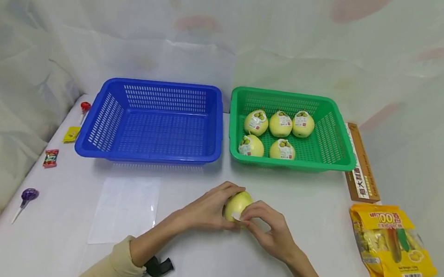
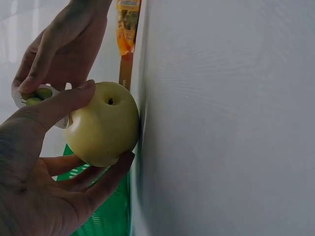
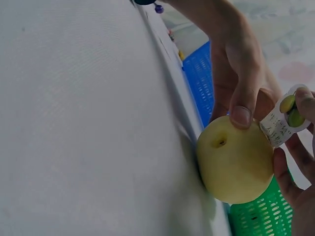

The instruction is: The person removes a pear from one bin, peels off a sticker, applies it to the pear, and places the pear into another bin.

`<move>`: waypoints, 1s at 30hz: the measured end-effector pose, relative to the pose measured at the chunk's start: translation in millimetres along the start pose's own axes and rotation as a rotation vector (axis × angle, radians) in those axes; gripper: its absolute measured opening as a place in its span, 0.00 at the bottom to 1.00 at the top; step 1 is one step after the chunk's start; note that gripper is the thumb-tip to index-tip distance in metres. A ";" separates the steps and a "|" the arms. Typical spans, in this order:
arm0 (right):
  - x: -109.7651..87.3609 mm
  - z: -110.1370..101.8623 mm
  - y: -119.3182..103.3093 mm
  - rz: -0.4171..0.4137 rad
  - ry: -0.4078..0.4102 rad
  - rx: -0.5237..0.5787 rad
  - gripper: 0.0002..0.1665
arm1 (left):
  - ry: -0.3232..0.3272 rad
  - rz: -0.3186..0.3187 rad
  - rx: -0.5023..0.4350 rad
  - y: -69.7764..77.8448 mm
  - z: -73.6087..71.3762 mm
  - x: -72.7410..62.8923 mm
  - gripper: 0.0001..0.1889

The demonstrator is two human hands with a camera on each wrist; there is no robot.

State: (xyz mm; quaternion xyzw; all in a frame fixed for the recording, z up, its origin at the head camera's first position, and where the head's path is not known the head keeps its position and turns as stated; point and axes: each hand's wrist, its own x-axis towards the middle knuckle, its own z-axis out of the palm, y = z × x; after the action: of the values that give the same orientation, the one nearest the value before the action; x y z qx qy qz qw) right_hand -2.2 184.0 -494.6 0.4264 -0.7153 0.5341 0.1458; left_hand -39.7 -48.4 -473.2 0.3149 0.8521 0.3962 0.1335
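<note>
A pale yellow pear (image 1: 239,201) is held low over the white table, in front of the green basket. My left hand (image 1: 210,208) grips it from the left, thumb on one side and fingers on the other, as the left wrist view shows. From the right, my right hand (image 1: 271,229) pinches a white sticker (image 3: 281,120) printed with green fruit between thumb and fingertip. Most of that sticker stands away from the skin, and its lower edge meets the side of the pear. Several more pears (image 1: 280,124) with similar stickers lie in the green basket (image 1: 290,163).
A blue basket (image 1: 145,157) stands left of the green one. At the right are a long brown box (image 1: 363,166) and a yellow bag (image 1: 393,245). Along the left edge lie a purple lollipop (image 1: 30,195), a red lollipop (image 1: 85,105) and small wrapped sweets. A transparent sheet (image 1: 125,214) lies left of centre.
</note>
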 end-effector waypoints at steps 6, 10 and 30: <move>3.2 2.3 -5.8 -0.080 0.026 0.040 0.04 | -0.005 0.000 0.019 1.3 1.7 0.7 0.47; 7.3 -1.8 -7.2 0.048 0.108 0.103 0.07 | -0.001 -0.005 0.018 2.9 1.1 0.5 0.48; 2.7 -1.5 8.5 0.170 0.064 -0.002 0.26 | -0.048 0.004 -0.059 -5.3 -2.6 0.7 0.51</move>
State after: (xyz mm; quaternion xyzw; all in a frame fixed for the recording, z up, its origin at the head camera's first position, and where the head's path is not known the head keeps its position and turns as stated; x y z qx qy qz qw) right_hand -10.7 184.7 -497.7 0.3466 -0.7446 0.5571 0.1232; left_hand -43.8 -52.1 -475.5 0.3220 0.8360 0.4136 0.1625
